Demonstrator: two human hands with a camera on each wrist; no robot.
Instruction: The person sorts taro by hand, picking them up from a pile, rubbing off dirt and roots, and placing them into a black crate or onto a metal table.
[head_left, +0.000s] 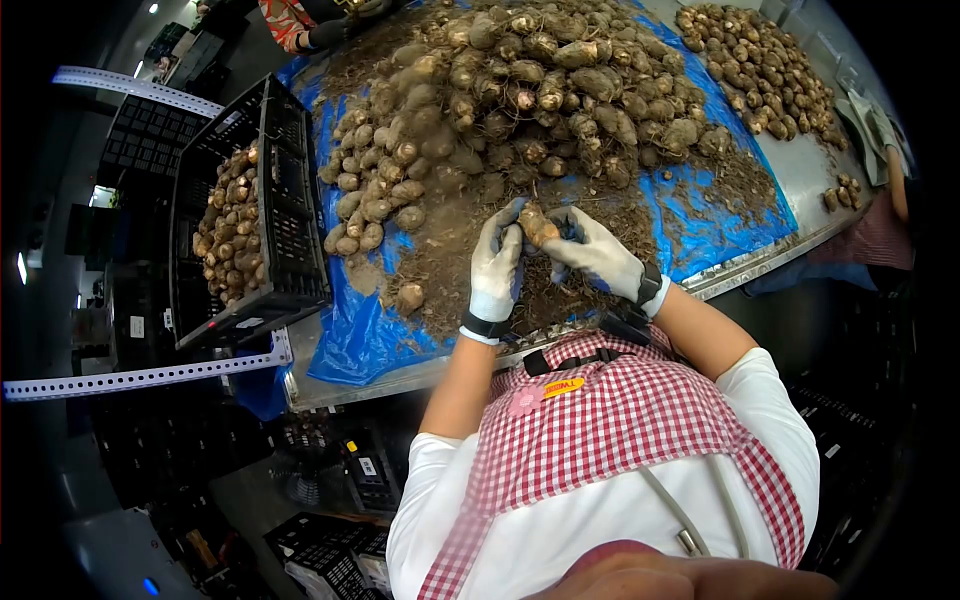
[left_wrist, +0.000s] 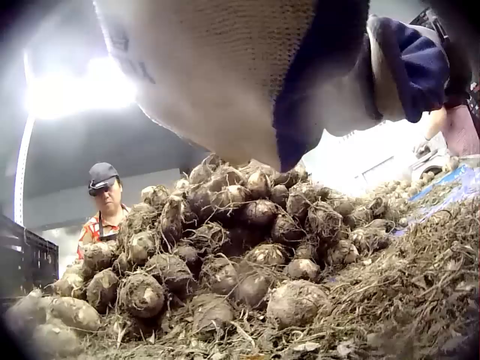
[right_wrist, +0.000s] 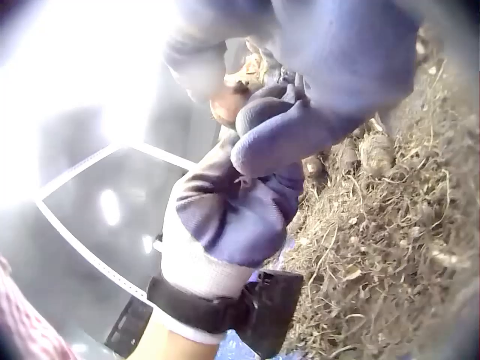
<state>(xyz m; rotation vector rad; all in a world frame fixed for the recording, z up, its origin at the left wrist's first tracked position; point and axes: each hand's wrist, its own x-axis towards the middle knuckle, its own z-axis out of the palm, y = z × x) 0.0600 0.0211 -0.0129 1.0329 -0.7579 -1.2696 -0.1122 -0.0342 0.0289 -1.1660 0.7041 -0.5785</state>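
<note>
A brown taro corm [head_left: 538, 226] with a paler lower end is held between both gloved hands over the table. My right hand [head_left: 600, 255] grips it from the right, thumb along its near end. My left hand [head_left: 495, 262] has its fingers bent against the corm's left side. Close up in the right wrist view, the corm [right_wrist: 227, 105] shows orange-brown, partly hidden by blue-coated glove fingers [right_wrist: 277, 139]. The left glove [left_wrist: 217, 60] fills the top of the left wrist view, its fingertips hidden. Behind the hands rises a heap of rooty taro corms [head_left: 540, 85].
Cleaner corms [head_left: 370, 205] lie left of the heap on a blue tarp [head_left: 360, 345] strewn with soil and roots. A tilted black crate [head_left: 295, 200] of corms stands at the left. Another pile [head_left: 765, 75] lies far right. A person [left_wrist: 105, 199] stands across the table.
</note>
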